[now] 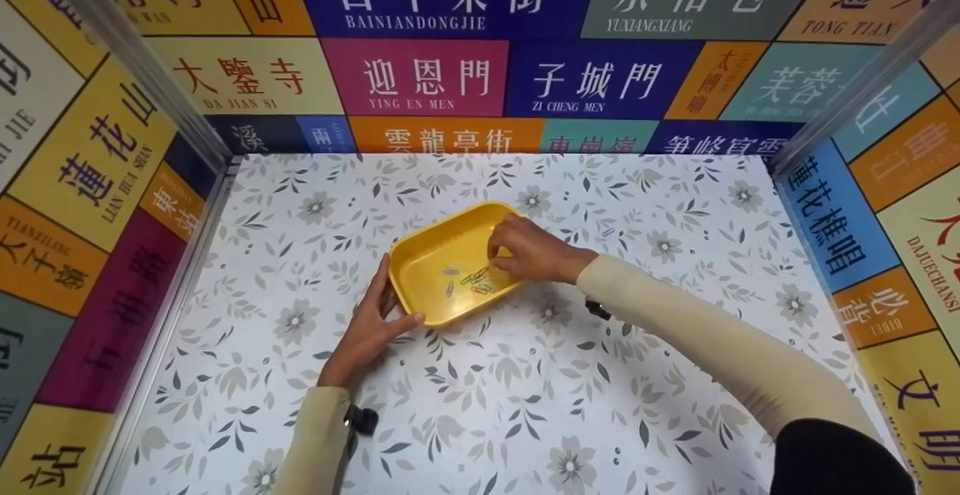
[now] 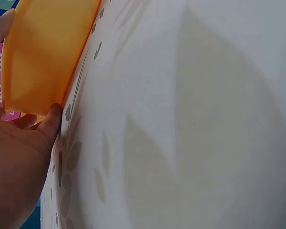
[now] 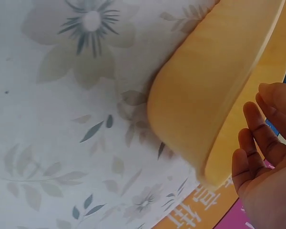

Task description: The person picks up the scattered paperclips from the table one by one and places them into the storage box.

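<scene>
A shallow yellow plastic tray (image 1: 427, 251) sits at an angle in front of me, several coloured paper clips (image 1: 474, 277) scattered on its floor. My left hand (image 1: 377, 320) holds its left end, thumb at the near corner and fingers along the outer side. In the left wrist view, the left hand (image 2: 24, 157) grips the tray wall (image 2: 45, 62) close to the table. Over the tray's right end is my right hand (image 1: 532, 251), fingers bent down inside the rim. The right wrist view has its curled fingers (image 3: 262, 136) beside the rim; I cannot tell whether they pinch a clip.
A single pale paper clip (image 1: 608, 232) lies on the table to the right of the tray. The white tabletop (image 1: 480, 405) has a grey floral print. Upright panels with coloured Chinese signs (image 1: 416, 79) enclose the back and both sides.
</scene>
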Demonstrator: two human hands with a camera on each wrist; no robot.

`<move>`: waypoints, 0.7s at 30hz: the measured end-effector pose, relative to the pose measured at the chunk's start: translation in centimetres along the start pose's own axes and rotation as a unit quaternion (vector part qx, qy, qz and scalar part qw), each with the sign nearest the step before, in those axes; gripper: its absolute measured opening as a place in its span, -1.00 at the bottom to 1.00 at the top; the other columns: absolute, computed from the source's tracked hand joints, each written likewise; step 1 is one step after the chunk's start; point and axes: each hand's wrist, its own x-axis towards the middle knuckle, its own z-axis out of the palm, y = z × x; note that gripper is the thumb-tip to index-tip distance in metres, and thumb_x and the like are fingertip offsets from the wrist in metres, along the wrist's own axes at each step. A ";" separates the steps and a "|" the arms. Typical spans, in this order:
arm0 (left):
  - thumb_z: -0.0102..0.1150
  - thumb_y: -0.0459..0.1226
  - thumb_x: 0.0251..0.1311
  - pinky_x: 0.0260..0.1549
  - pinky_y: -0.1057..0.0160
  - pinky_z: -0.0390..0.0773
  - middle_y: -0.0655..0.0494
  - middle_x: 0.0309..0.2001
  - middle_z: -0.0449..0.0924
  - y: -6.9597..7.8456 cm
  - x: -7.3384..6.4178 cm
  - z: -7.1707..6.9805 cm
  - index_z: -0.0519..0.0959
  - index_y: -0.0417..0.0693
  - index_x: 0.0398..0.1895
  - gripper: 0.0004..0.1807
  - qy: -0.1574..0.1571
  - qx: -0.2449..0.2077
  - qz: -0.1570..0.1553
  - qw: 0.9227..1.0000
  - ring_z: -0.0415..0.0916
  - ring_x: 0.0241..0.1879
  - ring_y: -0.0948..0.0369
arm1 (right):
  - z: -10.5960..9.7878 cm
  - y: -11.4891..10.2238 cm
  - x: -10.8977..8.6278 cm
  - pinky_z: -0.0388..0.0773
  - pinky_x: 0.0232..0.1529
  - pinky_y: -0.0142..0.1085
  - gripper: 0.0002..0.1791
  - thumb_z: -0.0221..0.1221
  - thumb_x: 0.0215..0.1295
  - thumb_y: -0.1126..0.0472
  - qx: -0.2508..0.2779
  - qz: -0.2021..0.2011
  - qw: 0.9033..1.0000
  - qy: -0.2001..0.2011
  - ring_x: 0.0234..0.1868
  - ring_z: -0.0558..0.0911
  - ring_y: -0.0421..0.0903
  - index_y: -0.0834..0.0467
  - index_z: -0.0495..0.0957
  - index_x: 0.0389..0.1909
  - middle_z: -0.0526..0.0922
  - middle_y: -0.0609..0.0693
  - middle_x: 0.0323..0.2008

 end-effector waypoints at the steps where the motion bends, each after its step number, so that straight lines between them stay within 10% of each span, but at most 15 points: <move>1: 0.63 -0.17 0.26 0.69 0.06 0.13 0.23 0.81 -0.18 0.0 0.0 0.0 -0.26 0.31 0.87 0.38 0.000 -0.001 -0.001 1.000 0.08 0.73 0.08 | -0.1 0.2 -0.3 0.50 0.18 0.03 -0.86 0.35 0.49 0.30 0.001 -0.001 1.000 0.003 0.01 0.55 0.10 0.27 0.85 -0.10 0.80 0.09 -0.15; 21: 0.63 -0.19 0.27 0.69 0.08 0.16 0.26 0.81 -0.17 -0.2 0.0 0.0 -0.25 0.36 0.86 0.38 0.001 0.000 0.006 1.000 0.09 0.72 0.11 | -0.7 2.3 -3.6 0.52 0.10 -0.04 -0.90 0.37 0.42 0.35 0.049 0.034 0.996 0.063 -0.04 0.56 0.12 0.29 0.82 -0.17 0.79 0.08 -0.19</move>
